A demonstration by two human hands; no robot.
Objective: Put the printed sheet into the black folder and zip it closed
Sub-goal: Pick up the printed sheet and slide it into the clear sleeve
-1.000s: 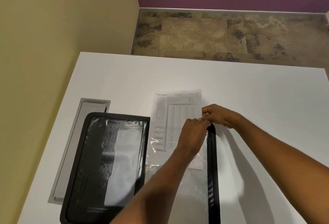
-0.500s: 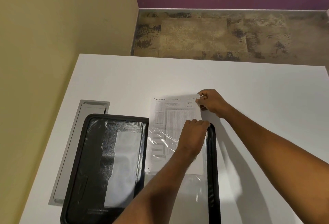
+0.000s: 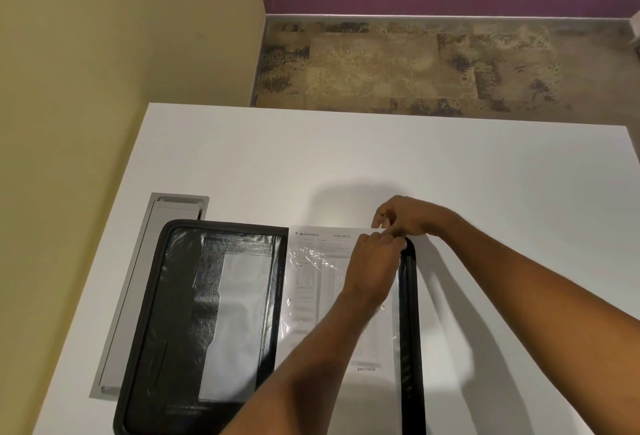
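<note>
The black zip folder [image 3: 180, 296] lies open on the white table, its left half showing glossy black pockets. On its right half the printed sheet [image 3: 311, 282] lies inside a clear plastic sleeve, its top edge level with the folder's top. The folder's black zip edge [image 3: 410, 330] runs down the right side. My left hand [image 3: 375, 268] rests on the sheet's upper right part, fingers pinching at the sleeve's top corner. My right hand [image 3: 408, 216] pinches the sheet's top right corner, touching my left fingertips.
A grey metal cable tray [image 3: 138, 282] is set into the white table [image 3: 381, 164] just left of the folder. A yellow wall stands at the left. Patterned carpet and a purple wall lie beyond the table's far edge.
The sheet has slid down toward me into the sleeve, its top now level with the folder's top. My right hand came back down to meet my left hand at the corner.
</note>
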